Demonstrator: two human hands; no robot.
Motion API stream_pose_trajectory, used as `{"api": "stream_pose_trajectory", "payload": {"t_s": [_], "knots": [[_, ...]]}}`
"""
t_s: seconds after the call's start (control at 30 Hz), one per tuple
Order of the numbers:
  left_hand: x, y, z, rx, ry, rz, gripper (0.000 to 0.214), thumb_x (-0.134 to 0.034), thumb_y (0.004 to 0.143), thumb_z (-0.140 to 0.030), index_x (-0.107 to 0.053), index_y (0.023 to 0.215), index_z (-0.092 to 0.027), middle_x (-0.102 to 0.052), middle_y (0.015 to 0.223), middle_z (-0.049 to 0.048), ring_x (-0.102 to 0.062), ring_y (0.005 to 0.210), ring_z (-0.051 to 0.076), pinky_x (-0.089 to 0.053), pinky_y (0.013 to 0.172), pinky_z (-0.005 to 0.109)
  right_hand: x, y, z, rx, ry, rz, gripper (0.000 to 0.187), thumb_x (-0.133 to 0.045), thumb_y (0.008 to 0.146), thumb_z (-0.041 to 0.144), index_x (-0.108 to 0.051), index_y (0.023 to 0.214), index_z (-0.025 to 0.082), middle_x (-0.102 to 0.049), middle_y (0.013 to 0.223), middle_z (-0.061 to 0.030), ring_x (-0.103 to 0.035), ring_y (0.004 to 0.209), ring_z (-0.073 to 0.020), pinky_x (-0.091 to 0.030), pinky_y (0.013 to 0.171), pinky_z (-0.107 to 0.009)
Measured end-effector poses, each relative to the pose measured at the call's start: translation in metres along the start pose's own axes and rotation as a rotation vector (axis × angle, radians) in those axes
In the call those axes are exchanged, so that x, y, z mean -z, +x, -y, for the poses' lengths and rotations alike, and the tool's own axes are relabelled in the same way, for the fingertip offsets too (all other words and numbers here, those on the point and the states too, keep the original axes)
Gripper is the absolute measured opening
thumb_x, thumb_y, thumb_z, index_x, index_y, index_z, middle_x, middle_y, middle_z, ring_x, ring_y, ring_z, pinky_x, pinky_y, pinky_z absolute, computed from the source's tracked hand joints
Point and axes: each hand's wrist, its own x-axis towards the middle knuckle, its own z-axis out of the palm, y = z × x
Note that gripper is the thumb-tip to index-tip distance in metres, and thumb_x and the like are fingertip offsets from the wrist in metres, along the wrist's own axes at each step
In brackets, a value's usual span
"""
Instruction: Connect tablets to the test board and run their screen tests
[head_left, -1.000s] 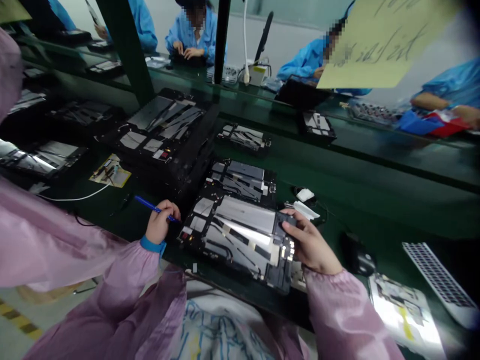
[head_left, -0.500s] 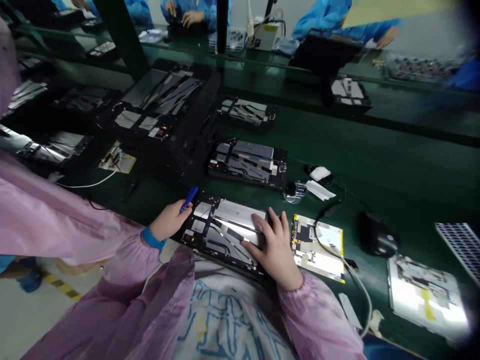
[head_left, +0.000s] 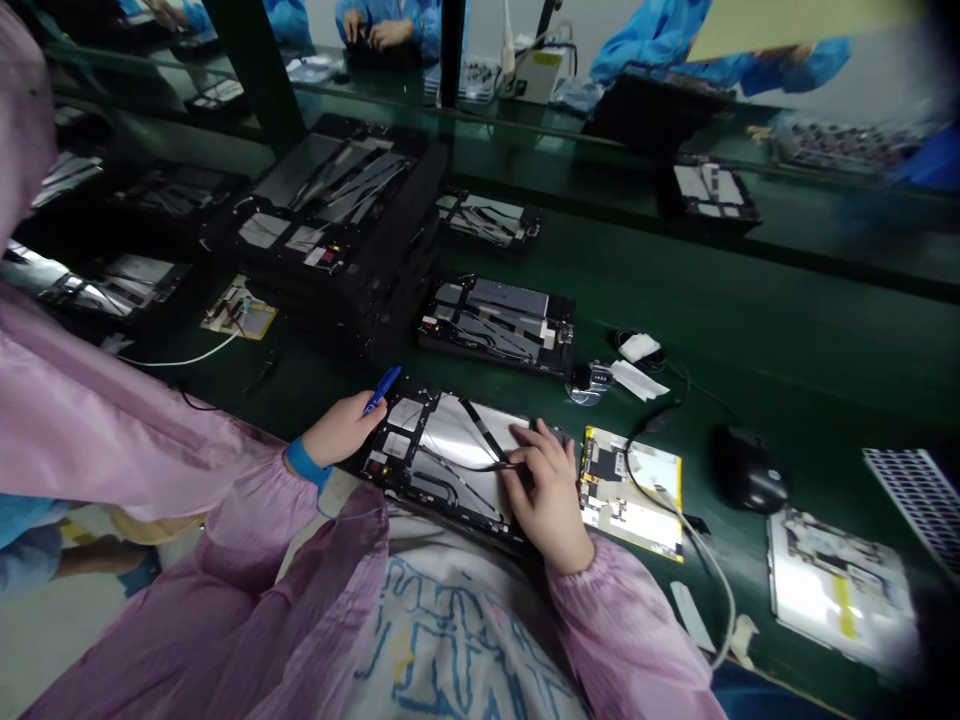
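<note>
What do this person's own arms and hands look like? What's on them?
Both arms have loose, slightly shiny pinkish-mauve sleeves, gathered at the ends. The left hand and right hand are ungloved. A blue band circles the left wrist, with a thin cord trailing.

The left hand (head_left: 343,428) is curled closed, while the right hand (head_left: 551,498) (its back upward) arches, half bent.

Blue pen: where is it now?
In the head view, left of centre, the blue pen is in the left hand, beside the open tablet.
</note>
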Motion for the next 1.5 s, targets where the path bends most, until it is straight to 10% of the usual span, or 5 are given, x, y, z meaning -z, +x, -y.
{"api": "stream_pose_trajectory", "payload": {"t_s": [0.37, 0.63, 1.03, 1.27, 1.5], "knots": [[0.012, 0.001, 0.009, -0.036, -0.131, -0.033, 0.033, -0.057, 0.072, -0.05, -0.053, 0.076, -0.018, -0.056, 0.07, 0.0007, -0.054, 0.069, 0.017, -0.044, 0.068, 0.03, 0.014, 0.005, 0.003, 0.127, 0.254, 0.164, 0.011, -0.044, 0.092, 0.028, -0.05, 0.085, 0.024, -0.07, 0.106, -0.0061, -0.051, 0.125, -0.0258, -0.01, 0.113, -0.064], [0.009, -0.006, -0.017, -0.068, -0.393, -0.065, 0.052, -0.062, 0.073, -0.045, -0.053, 0.115, -0.015, -0.065, 0.114, 0.0095, -0.058, 0.107, 0.027, -0.046, 0.094, 0.039, 0.008, 0.006, 0.014, 0.083, 0.039, 0.081, 0.018, -0.056, 0.086, 0.038, -0.058, 0.096, 0.023, -0.064, 0.088, -0.0056, -0.056, 0.091, -0.0257, -0.033, 0.101, -0.054], [0.016, -0.029, -0.029, -0.117, -0.34, -0.248, 0.034, -0.062, 0.074, -0.044, -0.05, 0.093, -0.018, -0.057, 0.084, 0.0021, -0.056, 0.084, 0.019, -0.046, 0.079, 0.031, 0.054, 0.007, 0.022, 0.264, 0.19, 0.248, 0.009, -0.046, 0.09, 0.024, -0.054, 0.086, 0.024, -0.066, 0.088, -0.0031, -0.059, 0.094, -0.0205, -0.027, 0.109, -0.052], [0.025, -0.04, -0.041, -0.383, -0.323, -0.361, 0.02, -0.06, 0.08, -0.034, -0.048, 0.082, -0.018, -0.049, 0.069, -0.0028, -0.047, 0.063, 0.011, -0.043, 0.067, 0.026, 0.11, 0.014, 0.024, 0.395, 0.355, 0.532, 0.033, -0.045, 0.079, 0.021, -0.061, 0.108, 0.025, -0.069, 0.107, -0.0067, -0.06, 0.113, -0.0249, -0.038, 0.108, -0.049], [0.04, -0.049, -0.071, -0.833, 0.092, -0.482, 0.019, -0.054, 0.085, -0.029, -0.057, 0.07, -0.019, -0.059, 0.06, -0.0006, -0.052, 0.05, 0.011, -0.038, 0.05, 0.023, 0.131, 0.022, 0.021, 0.203, 0.37, 0.716, 0.058, -0.058, 0.077, 0.028, -0.051, 0.135, 0.027, -0.053, 0.139, -0.0064, -0.05, 0.128, -0.0256, -0.042, 0.106, -0.046]]}}
